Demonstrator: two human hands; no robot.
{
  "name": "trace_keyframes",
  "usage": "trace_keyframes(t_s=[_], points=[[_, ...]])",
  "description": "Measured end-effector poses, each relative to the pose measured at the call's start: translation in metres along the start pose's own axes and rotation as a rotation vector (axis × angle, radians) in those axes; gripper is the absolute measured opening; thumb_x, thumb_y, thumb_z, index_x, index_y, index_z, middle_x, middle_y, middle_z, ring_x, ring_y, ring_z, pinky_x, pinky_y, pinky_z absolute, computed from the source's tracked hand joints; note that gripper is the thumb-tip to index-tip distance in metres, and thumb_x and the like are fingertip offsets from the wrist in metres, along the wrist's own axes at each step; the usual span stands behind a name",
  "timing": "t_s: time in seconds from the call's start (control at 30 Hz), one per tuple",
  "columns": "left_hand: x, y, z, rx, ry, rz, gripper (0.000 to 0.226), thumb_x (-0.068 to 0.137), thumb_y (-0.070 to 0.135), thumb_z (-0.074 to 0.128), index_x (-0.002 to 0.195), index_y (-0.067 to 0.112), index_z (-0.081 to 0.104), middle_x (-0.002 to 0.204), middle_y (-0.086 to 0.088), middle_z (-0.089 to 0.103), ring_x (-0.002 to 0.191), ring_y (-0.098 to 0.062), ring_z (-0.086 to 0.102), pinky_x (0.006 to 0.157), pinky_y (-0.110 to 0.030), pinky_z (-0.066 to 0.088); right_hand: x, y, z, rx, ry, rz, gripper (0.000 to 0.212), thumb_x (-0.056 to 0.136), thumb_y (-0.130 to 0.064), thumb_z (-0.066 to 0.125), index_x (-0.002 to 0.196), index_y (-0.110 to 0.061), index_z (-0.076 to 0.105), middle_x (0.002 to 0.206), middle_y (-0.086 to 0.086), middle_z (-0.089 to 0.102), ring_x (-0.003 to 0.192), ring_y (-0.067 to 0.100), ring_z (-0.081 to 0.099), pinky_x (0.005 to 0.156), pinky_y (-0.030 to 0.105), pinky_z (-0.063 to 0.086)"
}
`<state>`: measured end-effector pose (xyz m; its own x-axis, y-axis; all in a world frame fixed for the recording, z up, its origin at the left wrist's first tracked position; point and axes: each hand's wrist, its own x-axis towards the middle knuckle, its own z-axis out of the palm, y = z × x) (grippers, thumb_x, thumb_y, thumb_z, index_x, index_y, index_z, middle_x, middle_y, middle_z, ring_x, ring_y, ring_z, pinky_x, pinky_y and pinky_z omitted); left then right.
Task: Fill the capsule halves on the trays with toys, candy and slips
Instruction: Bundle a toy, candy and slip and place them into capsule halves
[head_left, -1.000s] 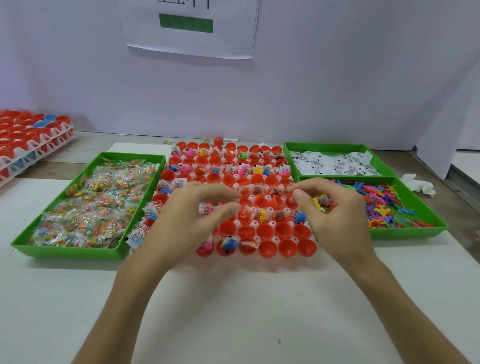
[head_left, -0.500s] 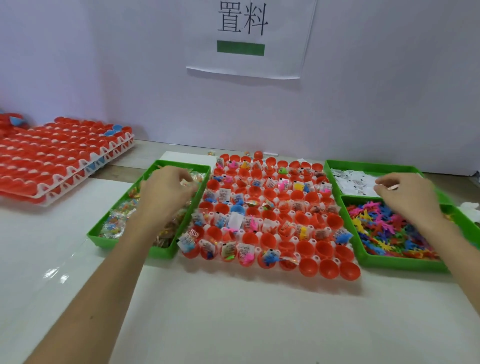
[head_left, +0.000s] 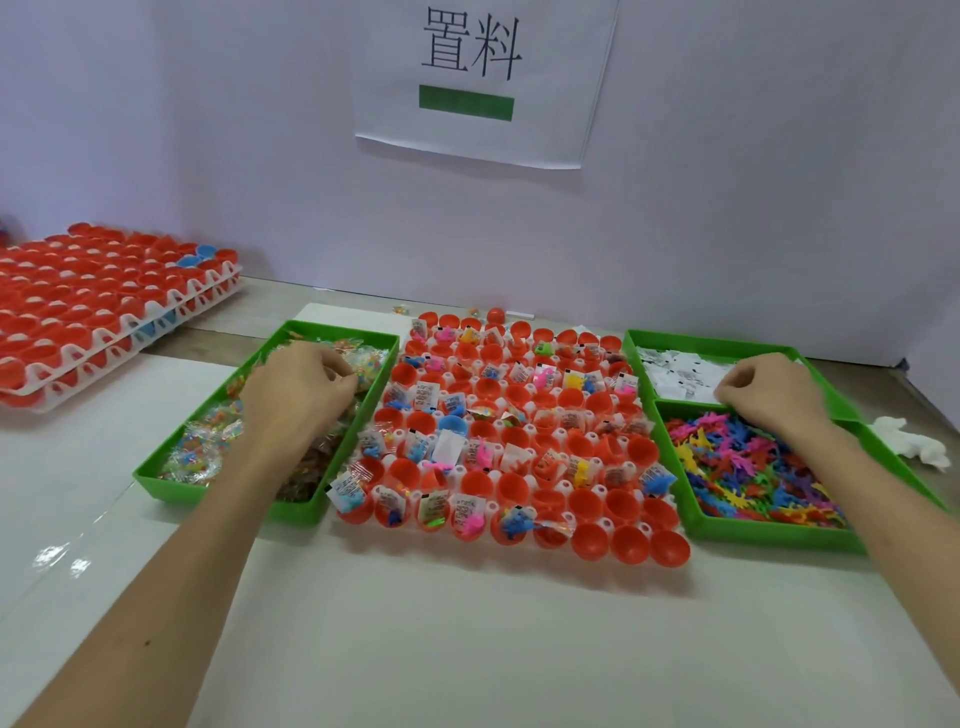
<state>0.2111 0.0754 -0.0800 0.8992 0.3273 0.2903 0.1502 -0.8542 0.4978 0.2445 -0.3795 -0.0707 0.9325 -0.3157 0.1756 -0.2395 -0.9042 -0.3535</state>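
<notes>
1. Red plastic capsule halves (head_left: 628, 543) sit open side up in a white moulded tray (head_left: 558, 488) at the middle of the white table (head_left: 467, 649). This is the head view, the only one.
2. Many of the halves hold small coloured toys, printed slips or clear candy packets. The near right corner and several cups further in are bare red. One blue capsule half (head_left: 452, 423) stands among them.
3. Left of that tray, touching its side, lies a green plastic tray (head_left: 218, 491) heaped with clear-wrapped candy packets (head_left: 208, 447).
4. The left hand (head_left: 306, 389) is down in the far half of this tray, knuckles up, fingers curled into the packets. I cannot tell whether it has closed on one.
5. Right of the capsule tray are two more green trays, one behind the other. The far green tray (head_left: 711, 345) holds white printed paper slips (head_left: 675, 374). The near green tray (head_left: 769, 538) holds a pile of small multicoloured plastic toys (head_left: 753, 467).
6. The right hand (head_left: 763, 389) rests at the near edge of the slips, fingers bent and tips bunched on the paper. I cannot make out a slip held between them.
7. At the far left stand stacked white trays of red halves (head_left: 104, 291). A white paper sign (head_left: 483, 78) hangs on the wall, and a crumpled white tissue (head_left: 909, 441) lies at the far right.
</notes>
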Motion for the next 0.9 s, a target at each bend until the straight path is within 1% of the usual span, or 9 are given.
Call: trace_keyframes(t_s=[0.1, 0.3, 0.4, 0.5, 0.57, 0.67, 0.77, 0.83, 0.9], points=[[0.001, -0.005, -0.002, -0.043, 0.026, -0.014, 0.010, 0.090, 0.031, 0.071, 0.087, 0.024, 0.077, 0.081, 0.006, 0.070, 0.063, -0.004, 0.051, 0.054, -0.023, 0.037, -0.002, 0.001, 0.000, 0.108, 0.137, -0.016, 0.008, 0.089, -0.012, 0.068, 0.087, -0.011, 0.076, 0.090, 0.008, 0.072, 0.080, 0.020, 0.058, 0.076, 0.031, 0.044], [0.002, -0.008, -0.003, -0.087, 0.061, 0.021, 0.020, 0.095, 0.031, 0.067, 0.092, 0.015, 0.078, 0.079, 0.005, 0.068, 0.061, -0.001, 0.049, 0.067, -0.030, 0.044, -0.008, -0.003, -0.007, 0.256, 0.259, -0.088, 0.008, 0.091, -0.014, 0.069, 0.089, -0.009, 0.074, 0.091, 0.010, 0.073, 0.081, 0.020, 0.061, 0.076, 0.031, 0.043], [0.000, -0.006, -0.004, -0.162, 0.051, 0.005, 0.022, 0.095, 0.027, 0.067, 0.077, 0.016, 0.074, 0.064, 0.013, 0.059, 0.060, -0.004, 0.053, 0.055, -0.022, 0.037, -0.019, -0.011, -0.015, 0.333, 0.282, -0.093, 0.006, 0.092, -0.015, 0.068, 0.088, -0.011, 0.072, 0.091, 0.009, 0.073, 0.077, 0.017, 0.062, 0.074, 0.028, 0.042], [-0.002, -0.006, -0.005, -0.193, 0.083, -0.005, 0.029, 0.092, 0.021, 0.067, 0.064, 0.019, 0.066, 0.061, 0.009, 0.060, 0.060, -0.007, 0.055, 0.053, -0.020, 0.033, -0.045, -0.022, -0.024, 0.609, 0.238, -0.081, 0.007, 0.092, -0.014, 0.069, 0.085, -0.015, 0.069, 0.080, 0.004, 0.073, 0.067, 0.013, 0.071, 0.069, 0.031, 0.056], [-0.003, -0.006, -0.006, -0.205, 0.112, -0.014, 0.028, 0.090, 0.019, 0.067, 0.063, 0.014, 0.066, 0.062, 0.003, 0.063, 0.061, -0.009, 0.056, 0.053, -0.022, 0.035, -0.073, -0.032, -0.026, 0.815, 0.186, -0.142, 0.007, 0.091, -0.013, 0.071, 0.085, -0.016, 0.068, 0.076, 0.002, 0.074, 0.070, 0.015, 0.075, 0.070, 0.030, 0.062], [-0.005, 0.000, -0.008, -0.223, 0.183, -0.032, 0.023, 0.085, 0.015, 0.064, 0.062, 0.013, 0.064, 0.063, 0.000, 0.061, 0.060, -0.012, 0.051, 0.057, -0.029, 0.034, -0.111, -0.041, -0.020, 0.946, 0.141, -0.218, 0.007, 0.091, -0.006, 0.069, 0.088, -0.013, 0.068, 0.085, 0.001, 0.077, 0.079, 0.017, 0.076, 0.072, 0.024, 0.061], [-0.007, 0.004, -0.011, -0.231, 0.199, -0.041, 0.021, 0.083, 0.016, 0.065, 0.062, 0.012, 0.062, 0.060, -0.003, 0.056, 0.058, -0.018, 0.047, 0.061, -0.032, 0.036, -0.137, -0.042, -0.005, 1.021, 0.095, -0.204, 0.006, 0.090, -0.003, 0.068, 0.090, -0.009, 0.070, 0.087, 0.004, 0.078, 0.086, 0.020, 0.075, 0.078, 0.027, 0.059], [-0.010, 0.005, -0.012, -0.272, 0.178, -0.049, 0.020, 0.083, 0.015, 0.066, 0.063, 0.011, 0.063, 0.061, -0.004, 0.059, 0.058, -0.015, 0.049, 0.056, -0.028, 0.037, -0.146, -0.043, 0.000, 1.083, 0.078, -0.191, 0.006, 0.092, -0.007, 0.067, 0.091, -0.009, 0.072, 0.088, 0.004, 0.077, 0.087, 0.021, 0.075, 0.079, 0.027, 0.059], [-0.015, 0.006, -0.012, -0.320, 0.167, -0.067, 0.019, 0.084, 0.014, 0.067, 0.065, 0.012, 0.064, 0.064, -0.004, 0.063, 0.060, -0.013, 0.053, 0.057, -0.022, 0.039, -0.149, -0.044, 0.000, 1.103, 0.085, -0.201, 0.005, 0.091, -0.011, 0.068, 0.091, -0.011, 0.073, 0.087, 0.002, 0.077, 0.085, 0.018, 0.074, 0.077, 0.023, 0.058]])
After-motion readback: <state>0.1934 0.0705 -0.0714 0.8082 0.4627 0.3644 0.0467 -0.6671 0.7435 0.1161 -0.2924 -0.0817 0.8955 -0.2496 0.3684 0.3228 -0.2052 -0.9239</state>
